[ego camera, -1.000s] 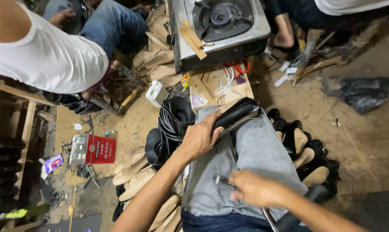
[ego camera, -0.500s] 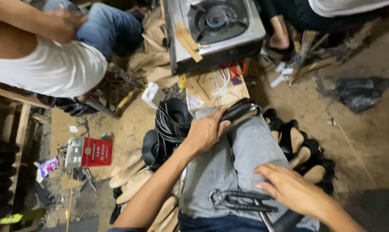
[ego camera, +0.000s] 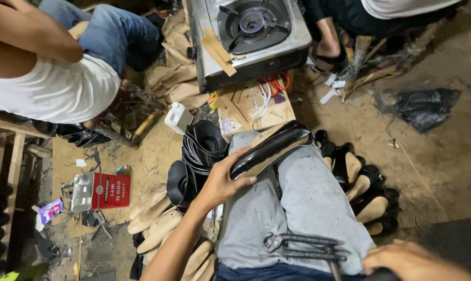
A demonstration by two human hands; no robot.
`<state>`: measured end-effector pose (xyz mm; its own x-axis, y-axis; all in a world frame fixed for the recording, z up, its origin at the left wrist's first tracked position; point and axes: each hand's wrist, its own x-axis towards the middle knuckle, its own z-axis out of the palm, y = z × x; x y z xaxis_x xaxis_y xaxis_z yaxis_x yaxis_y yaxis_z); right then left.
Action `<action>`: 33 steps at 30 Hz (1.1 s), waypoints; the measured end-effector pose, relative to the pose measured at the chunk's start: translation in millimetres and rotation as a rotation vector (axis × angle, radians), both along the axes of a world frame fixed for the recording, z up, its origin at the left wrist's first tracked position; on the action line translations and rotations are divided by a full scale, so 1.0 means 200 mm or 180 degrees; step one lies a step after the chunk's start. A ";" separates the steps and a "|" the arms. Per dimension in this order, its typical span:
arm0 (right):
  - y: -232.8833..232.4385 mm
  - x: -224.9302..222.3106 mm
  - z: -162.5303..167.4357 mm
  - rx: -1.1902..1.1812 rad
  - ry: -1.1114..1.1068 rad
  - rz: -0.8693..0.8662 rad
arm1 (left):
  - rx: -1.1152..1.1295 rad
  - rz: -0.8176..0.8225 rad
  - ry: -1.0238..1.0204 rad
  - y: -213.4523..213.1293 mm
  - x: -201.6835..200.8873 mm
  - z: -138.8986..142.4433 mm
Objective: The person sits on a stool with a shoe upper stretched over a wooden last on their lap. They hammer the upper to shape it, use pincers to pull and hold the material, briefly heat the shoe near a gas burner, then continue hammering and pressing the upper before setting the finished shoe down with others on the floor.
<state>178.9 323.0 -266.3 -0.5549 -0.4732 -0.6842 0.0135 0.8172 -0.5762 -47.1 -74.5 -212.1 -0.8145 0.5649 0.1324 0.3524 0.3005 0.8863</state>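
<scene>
Centrally, the person's left hand [ego camera: 222, 182] has its fingers [ego camera: 241, 182] closed around the near end of a glossy black shoe upper on its last [ego camera: 271, 147], which lies slanted across the lap, on the grey trousers [ego camera: 298, 203], its far end pointing toward the gas stove [ego camera: 248, 36]. Lower on the lap rest metal lasting pincers [ego camera: 303, 247] (handles pointing right). The right hand [ego camera: 409, 263] sits at the bottom edge of the view, just beside the pincers' handles; whether its fingers are open or closed cannot be told. Left of the lap stands a stack of black uppers [ego camera: 201, 151], with pale wooden lasts [ego camera: 160, 224] on the floor. A red tin [ego camera: 108, 191] lies further left.
</scene>
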 end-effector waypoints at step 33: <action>-0.99 -0.61 0.28 -0.1924 0.3781 -0.1456 | 0.0386 0.0283 -0.0589 -0.11 0.08 -0.24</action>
